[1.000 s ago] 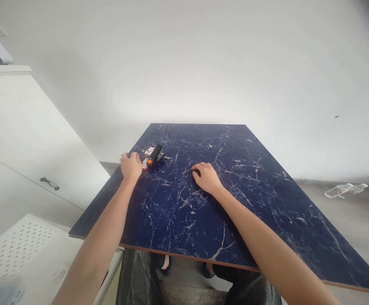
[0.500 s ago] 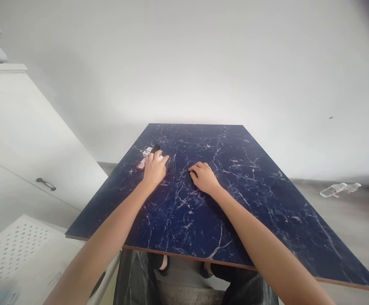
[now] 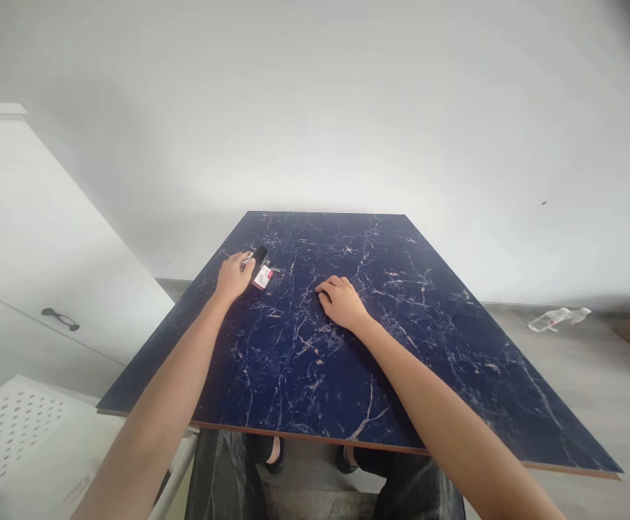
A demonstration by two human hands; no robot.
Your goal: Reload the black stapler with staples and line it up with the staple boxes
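Observation:
My left hand point(image 3: 232, 277) is at the left-middle of the dark blue marble-patterned tabletop point(image 3: 304, 375). Its thumb and fingers close around a small white and red box point(image 3: 248, 258), mostly hidden by them. Just beyond the fingertips lies a short black object point(image 3: 259, 254), its kind unclear. A red-and-white packet point(image 3: 263, 277) rests to the right of the thumb, beside a small dark piece point(image 3: 274, 269). My right hand point(image 3: 343, 302) rests on the tabletop near the middle, fingers loosely bent, thumb and forefinger apart, holding nothing.
A white cabinet point(image 3: 16, 217) with a dark handle point(image 3: 60, 318) stands on the left, above a white perforated surface point(image 3: 16, 433). Behind the table rises a pale wall point(image 3: 315, 108). Clear plastic bottles point(image 3: 558, 318) lie on the floor at right.
My left hand has shifted left, off the spot where the red-and-white packet now shows to its right. My right hand stays in place. The whole view has shifted slightly.

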